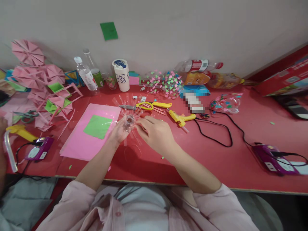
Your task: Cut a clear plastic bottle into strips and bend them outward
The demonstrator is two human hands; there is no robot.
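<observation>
A clear plastic bottle piece (130, 120), cut into thin strips that fan out around its neck, is held over the red table. My left hand (121, 130) grips it from the left, with the round neck showing above the fingers. On its other side, my right hand (154, 132) is closed, its fingertips pinched together at the strips; the exact spot they hold is hard to see. Just behind the fan lie yellow-handled scissors (146, 106) and a yellow utility knife (163, 105). A yellow glue gun (180, 118) rests to the right.
Pink sheets (79, 138) with a green square (97, 126) lie left. Behind stand a white cup (124, 78) and a water bottle (87, 77). Pink paper decorations (51, 77) fill the far left. Purple power strips (274, 160) and a black cable (216, 146) occupy the right. Another person's arm (3, 144) shows at left.
</observation>
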